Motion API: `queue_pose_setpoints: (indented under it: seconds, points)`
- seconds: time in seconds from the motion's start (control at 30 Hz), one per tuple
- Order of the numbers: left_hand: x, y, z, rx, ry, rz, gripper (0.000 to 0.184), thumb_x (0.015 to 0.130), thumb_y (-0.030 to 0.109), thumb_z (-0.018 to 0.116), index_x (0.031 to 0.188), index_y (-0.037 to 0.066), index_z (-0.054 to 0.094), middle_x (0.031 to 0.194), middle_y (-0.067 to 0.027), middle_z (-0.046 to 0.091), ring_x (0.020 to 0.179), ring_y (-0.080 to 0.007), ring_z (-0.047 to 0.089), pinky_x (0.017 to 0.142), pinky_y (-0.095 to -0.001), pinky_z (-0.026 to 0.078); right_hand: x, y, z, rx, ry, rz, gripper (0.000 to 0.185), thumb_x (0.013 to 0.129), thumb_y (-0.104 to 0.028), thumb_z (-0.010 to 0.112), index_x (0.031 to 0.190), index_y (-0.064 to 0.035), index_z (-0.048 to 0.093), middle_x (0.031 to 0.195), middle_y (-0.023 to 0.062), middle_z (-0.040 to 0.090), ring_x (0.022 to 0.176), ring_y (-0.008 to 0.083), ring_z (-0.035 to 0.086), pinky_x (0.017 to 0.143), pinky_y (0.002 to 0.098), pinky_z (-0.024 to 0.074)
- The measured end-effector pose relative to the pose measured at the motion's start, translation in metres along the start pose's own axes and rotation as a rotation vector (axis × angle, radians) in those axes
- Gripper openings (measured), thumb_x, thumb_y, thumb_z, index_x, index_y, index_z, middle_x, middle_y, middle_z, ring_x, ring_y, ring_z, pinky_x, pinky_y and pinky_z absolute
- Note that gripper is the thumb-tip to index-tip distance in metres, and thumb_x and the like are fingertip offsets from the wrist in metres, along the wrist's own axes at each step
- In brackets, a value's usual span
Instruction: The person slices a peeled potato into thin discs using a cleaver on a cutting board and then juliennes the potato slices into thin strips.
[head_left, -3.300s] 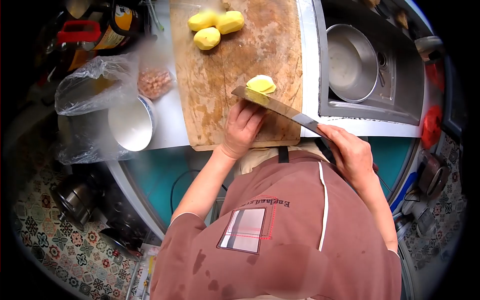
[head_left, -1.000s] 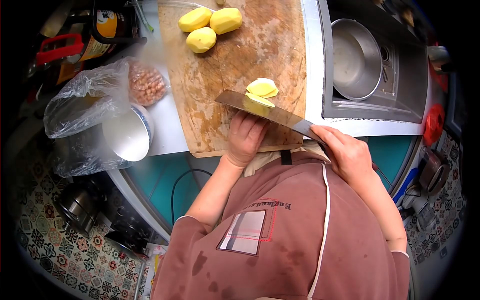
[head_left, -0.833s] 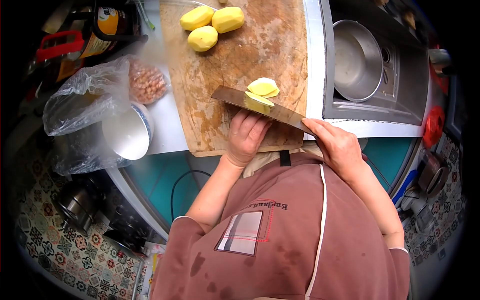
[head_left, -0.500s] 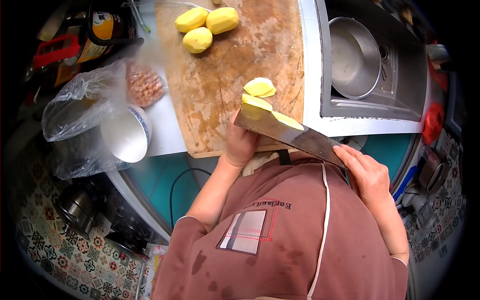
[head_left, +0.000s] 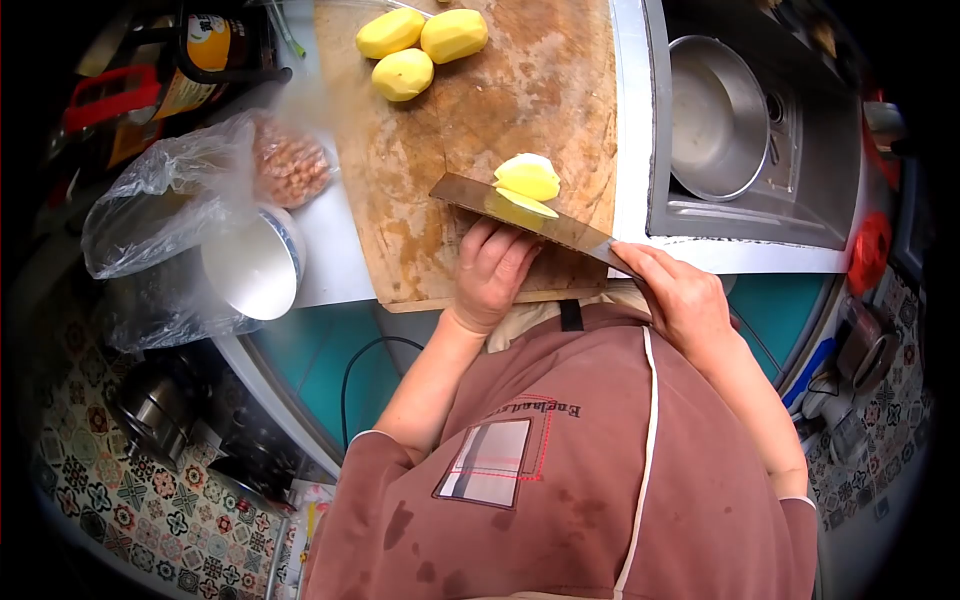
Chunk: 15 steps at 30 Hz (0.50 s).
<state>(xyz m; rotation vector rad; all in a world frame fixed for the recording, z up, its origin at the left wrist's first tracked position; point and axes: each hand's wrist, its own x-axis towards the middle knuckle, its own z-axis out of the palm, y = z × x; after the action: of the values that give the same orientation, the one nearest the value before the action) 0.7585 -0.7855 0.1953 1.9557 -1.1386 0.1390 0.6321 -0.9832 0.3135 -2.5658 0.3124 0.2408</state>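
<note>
Head view: the right hand (head_left: 683, 300) holds a big knife (head_left: 535, 222) on the wooden board (head_left: 500, 110). The left hand (head_left: 492, 272) has bent fingers just behind the blade; I cannot tell what it grips. Yellow slices (head_left: 528, 178) lie past the knife. Three peeled potatoes (head_left: 403, 75) sit farther away.

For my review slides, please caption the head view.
Right hand holds a knife beside sliced potato on a wooden board.
</note>
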Motion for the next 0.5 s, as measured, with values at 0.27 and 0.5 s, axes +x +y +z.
queue_pose_setpoints:
  seconds: [0.27,0.5]
  points:
    - [-0.026,-0.005,0.006,-0.185,-0.104,-0.257,0.035,0.07,-0.001,0.075,0.104,0.005,0.068,0.106,-0.0109,0.061,0.103,-0.0355,0.056,0.087,-0.0414,0.049,-0.023,-0.013,-0.041,-0.069,-0.04,-0.009,0.048,0.074,-0.001,0.066,0.121,-0.0105,0.065,0.106,0.0071,0.07,0.073,0.0225,0.067,0.063,0.0326,0.0555]
    - [-0.015,-0.007,0.001,-0.175,-0.045,-0.148,0.026,0.093,0.001,0.055,0.118,0.0,0.06,0.116,-0.0137,0.06,0.103,-0.0283,0.059,0.089,-0.0401,0.048,-0.043,-0.015,-0.063,-0.084,-0.063,0.039,0.048,0.071,0.0,0.068,0.119,-0.0087,0.067,0.105,0.0112,0.07,0.075,0.0237,0.068,0.063,0.0316,0.0558]
